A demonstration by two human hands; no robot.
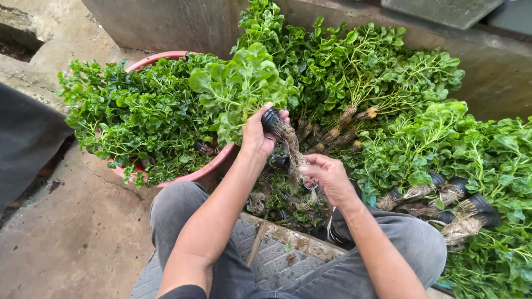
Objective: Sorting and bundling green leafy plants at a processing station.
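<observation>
Your left hand (259, 135) grips a leafy plant (238, 83) by its small black pot (271, 118), beside a pink basin (183, 176) full of greens. Your right hand (327, 177) pinches its dangling roots (292, 149).

Soft, even daylight, sharp through the middle

No glare and no hard shadows; only a dim patch under the leaves (354, 105) around the roots (291, 145) at centre. Walls bow slightly toward 12 and 2 o'clock, wide-lens distortion. Dark cloth (25, 138) at 9 o'clock is underlit; foliage at 4 o'clock softens slightly.
</observation>
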